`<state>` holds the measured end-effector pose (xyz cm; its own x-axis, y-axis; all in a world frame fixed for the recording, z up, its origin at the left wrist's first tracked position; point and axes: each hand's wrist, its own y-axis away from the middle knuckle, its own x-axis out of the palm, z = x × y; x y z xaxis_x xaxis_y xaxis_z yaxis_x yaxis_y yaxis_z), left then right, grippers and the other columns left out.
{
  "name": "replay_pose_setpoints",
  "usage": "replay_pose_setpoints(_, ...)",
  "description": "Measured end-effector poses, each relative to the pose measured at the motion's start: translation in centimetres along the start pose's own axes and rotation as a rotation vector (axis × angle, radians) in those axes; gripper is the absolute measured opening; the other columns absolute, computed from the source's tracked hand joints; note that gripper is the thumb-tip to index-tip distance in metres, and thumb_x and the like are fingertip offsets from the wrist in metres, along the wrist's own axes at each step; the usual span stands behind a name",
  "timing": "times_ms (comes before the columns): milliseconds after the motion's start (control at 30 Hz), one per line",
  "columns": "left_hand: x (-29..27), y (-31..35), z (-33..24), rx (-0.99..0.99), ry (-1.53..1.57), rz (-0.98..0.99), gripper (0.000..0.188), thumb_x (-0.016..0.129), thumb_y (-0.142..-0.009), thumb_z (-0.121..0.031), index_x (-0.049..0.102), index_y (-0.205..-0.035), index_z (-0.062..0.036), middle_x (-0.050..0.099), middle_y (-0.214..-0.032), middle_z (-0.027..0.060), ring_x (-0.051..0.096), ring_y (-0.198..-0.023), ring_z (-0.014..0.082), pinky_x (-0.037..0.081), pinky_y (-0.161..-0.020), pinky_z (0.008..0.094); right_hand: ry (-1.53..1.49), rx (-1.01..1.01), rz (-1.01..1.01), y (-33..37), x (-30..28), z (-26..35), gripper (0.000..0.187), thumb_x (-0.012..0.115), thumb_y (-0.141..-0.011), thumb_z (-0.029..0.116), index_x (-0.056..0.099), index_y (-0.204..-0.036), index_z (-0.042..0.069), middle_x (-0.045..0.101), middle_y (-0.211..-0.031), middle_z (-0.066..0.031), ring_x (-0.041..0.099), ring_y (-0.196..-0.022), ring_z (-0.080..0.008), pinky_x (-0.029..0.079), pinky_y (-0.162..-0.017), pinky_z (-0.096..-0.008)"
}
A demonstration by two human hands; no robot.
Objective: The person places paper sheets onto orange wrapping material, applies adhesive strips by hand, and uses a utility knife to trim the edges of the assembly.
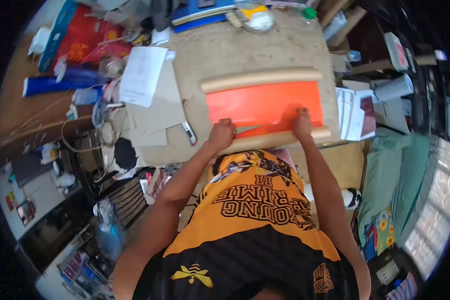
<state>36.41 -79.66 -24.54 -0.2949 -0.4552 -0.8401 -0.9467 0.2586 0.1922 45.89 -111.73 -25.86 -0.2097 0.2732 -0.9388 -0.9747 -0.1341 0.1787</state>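
Observation:
An orange-red sheet point(265, 102) with a tan backing lies on the cardboard-covered table point(195, 55) before me. Its far edge curls into a long tan roll point(262, 80), and a second tan roll point(272, 141) runs along the near side against my shirt. My left hand point(222, 132) is closed at the sheet's near left corner, fingers bent over the edge. Toward the near right, my right hand point(302, 124) pinches the sheet, its fingertips on the orange face. A cutter knife point(189, 133) lies left of my left hand.
Grey board point(160, 110) and a white printed paper point(142, 75) lie at the left. Blue books point(200, 15) and a clear container point(257, 20) stand at the back. Stacked papers point(352, 115) sit by the right edge. Cords and clutter fill the far left.

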Motion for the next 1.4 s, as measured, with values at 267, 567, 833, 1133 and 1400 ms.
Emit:
replay_pose_setpoints(267,-1.2,0.1,-1.2,-0.063,0.301,-0.403,0.016,0.055,-0.083,-0.016,0.058,-0.085,-0.0009,0.058,-0.092,0.0167,0.054,-0.09,0.0365,0.044,-0.079,0.0452,0.378,-0.237,0.118,-0.7,-1.5,1.7,0.087,0.066,-0.073,0.014,0.018,-0.145,0.017,0.026,-0.144,-0.0163,0.037,-0.125,-0.0333,0.046,-0.086,-0.0507)
replay_pose_setpoints(567,-2.6,4.5,6.9,-0.98,-0.042,-0.331,0.042,0.059,-0.077,-0.016,0.044,-0.108,0.0085,0.054,-0.101,0.0291,0.056,-0.096,0.0426,0.047,-0.084,0.0477,0.227,-0.105,0.198,-1.4,-2.7,1.0,0.096,0.07,-0.067,0.023,0.017,-0.146,0.017,0.015,-0.151,-0.0136,0.033,-0.13,-0.0348,0.044,-0.088,-0.0561)
replay_pose_setpoints(833,-2.2,6.5,8.0,-0.995,0.137,-0.201,0.047,0.062,-0.074,-0.015,0.042,-0.103,0.0149,0.062,-0.087,0.032,0.062,-0.087,0.0426,0.05,-0.073,0.0433,0.137,0.06,0.184,-1.0,-3.6,-2.9,0.094,0.072,-0.07,0.034,0.02,-0.146,0.019,0.018,-0.152,-0.0039,0.031,-0.13,-0.0286,0.039,-0.094,-0.054)
replay_pose_setpoints(1133,-3.8,1.8,-4.7,-0.393,0.472,-0.56,0.023,0.055,-0.092,-0.019,0.048,-0.107,-0.0033,0.049,-0.065,0.0,0.047,-0.054,0.0092,0.038,-0.046,0.0261,0.128,-0.06,0.035,-0.9,-1.0,-9.1,0.072,0.067,-0.07,0.018,0.039,-0.135,0.018,0.032,-0.145,0.0008,0.035,-0.127,-0.0236,0.033,-0.094,-0.051)
replay_pose_setpoints(1400,-2.0,-8.9,-13.0,-0.15,0.925,0.28,0.023,0.055,-0.09,-0.005,0.046,-0.111,-0.0039,0.056,-0.086,0.0037,0.057,-0.077,0.0118,0.047,-0.071,0.0276,0.059,-0.1,-0.025,-0.9,-2.8,-10.4,0.074,0.064,-0.067,0.012,0.04,-0.136,0.02,0.036,-0.142,-0.0013,0.033,-0.129,-0.0258,0.028,-0.099,-0.0524)
